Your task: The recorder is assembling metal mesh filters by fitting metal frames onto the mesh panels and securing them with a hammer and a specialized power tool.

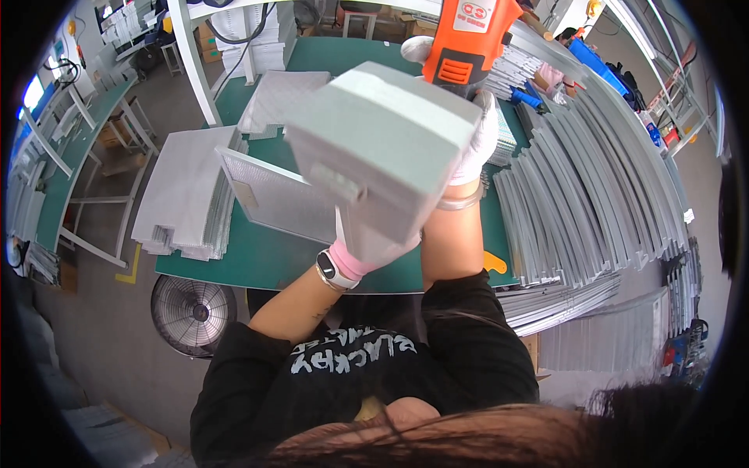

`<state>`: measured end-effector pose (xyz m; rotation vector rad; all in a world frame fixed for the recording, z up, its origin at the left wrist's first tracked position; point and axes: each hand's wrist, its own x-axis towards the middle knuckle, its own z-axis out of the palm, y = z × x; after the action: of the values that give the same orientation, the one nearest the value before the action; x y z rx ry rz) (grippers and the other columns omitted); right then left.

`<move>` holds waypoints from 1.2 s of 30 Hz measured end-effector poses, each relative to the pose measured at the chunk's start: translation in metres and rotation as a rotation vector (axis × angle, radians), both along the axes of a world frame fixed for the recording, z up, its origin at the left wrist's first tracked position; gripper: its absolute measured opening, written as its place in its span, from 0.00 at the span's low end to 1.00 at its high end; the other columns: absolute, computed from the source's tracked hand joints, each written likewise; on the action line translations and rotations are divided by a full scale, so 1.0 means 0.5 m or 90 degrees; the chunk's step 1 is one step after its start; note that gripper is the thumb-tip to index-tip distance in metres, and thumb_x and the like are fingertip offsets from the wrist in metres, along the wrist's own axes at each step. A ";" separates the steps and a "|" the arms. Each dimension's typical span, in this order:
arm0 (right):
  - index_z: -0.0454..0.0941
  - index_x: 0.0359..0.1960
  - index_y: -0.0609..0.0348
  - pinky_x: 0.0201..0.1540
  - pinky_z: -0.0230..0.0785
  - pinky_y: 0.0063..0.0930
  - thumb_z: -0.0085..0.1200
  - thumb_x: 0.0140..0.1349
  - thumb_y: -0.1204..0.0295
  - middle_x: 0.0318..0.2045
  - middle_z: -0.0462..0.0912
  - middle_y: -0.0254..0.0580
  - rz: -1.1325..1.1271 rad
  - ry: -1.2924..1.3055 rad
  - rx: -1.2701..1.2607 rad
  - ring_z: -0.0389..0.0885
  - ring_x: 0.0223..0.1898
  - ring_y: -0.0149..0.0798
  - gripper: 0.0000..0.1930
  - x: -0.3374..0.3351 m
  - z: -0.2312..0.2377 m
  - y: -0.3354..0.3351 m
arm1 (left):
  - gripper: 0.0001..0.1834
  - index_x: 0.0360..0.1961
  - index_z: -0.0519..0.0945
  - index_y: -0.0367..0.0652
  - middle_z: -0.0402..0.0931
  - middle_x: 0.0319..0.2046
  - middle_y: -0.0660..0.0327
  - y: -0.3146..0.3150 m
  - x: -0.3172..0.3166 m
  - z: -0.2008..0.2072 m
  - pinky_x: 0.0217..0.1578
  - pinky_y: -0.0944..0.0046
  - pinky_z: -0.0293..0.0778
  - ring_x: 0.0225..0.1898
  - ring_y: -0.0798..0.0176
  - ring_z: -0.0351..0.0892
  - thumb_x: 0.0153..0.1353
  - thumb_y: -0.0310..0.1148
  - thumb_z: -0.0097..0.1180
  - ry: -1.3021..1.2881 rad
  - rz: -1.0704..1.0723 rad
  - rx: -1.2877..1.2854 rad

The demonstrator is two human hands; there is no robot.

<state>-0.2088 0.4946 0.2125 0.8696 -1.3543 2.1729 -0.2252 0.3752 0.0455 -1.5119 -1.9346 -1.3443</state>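
My right hand [485,144], in a white glove, is closed round an orange power tool [466,39], held up over the table. A large pale grey block [386,129], blurred and close to the camera, hangs in front of the tool. It may be the tool's battery end; I cannot tell for certain. Below the block is my left hand [370,248], in a pink and white glove, its fingers hidden. Beside it, a framed mesh panel [277,199] stands tilted on the green table [265,253], its right part hidden by the block and my hand.
Flat white panels [183,187] are stacked at the table's left, with another stack [277,97] behind. Many long grey metal strips [577,195] fill the right side. A yellow-orange piece [494,263] lies at the front edge. A floor fan [195,312] stands below left.
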 end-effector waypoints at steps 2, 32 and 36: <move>0.59 0.65 0.70 0.13 0.54 0.14 0.55 0.63 0.47 0.23 0.75 0.37 -0.096 0.011 0.006 0.64 0.13 0.21 0.41 0.006 0.002 0.013 | 0.25 0.48 0.82 0.48 0.80 0.38 0.64 0.004 0.013 0.021 0.41 0.53 0.71 0.40 0.57 0.79 0.45 0.40 0.65 -0.021 0.045 0.022; 0.53 0.71 0.59 0.23 0.60 0.19 0.40 0.73 0.53 0.27 0.70 0.36 -0.147 -0.047 -0.001 0.66 0.21 0.24 0.32 0.074 0.031 -0.054 | 0.41 0.61 0.63 0.28 0.69 0.56 0.40 -0.267 -0.122 -0.119 0.53 0.46 0.68 0.52 0.42 0.73 0.54 0.48 0.60 -0.143 0.476 -0.488; 0.54 0.70 0.57 0.23 0.60 0.19 0.41 0.72 0.51 0.27 0.71 0.36 -0.146 -0.073 0.002 0.67 0.21 0.25 0.32 0.073 0.017 -0.049 | 0.17 0.36 0.81 0.39 0.79 0.40 0.55 -0.246 -0.112 -0.112 0.49 0.49 0.71 0.44 0.49 0.77 0.54 0.42 0.56 -0.076 0.375 -0.476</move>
<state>-0.1723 0.4703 0.2210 0.5669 -1.4355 2.0699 -0.2814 0.2520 -0.0103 -0.9509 -2.8395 -0.4759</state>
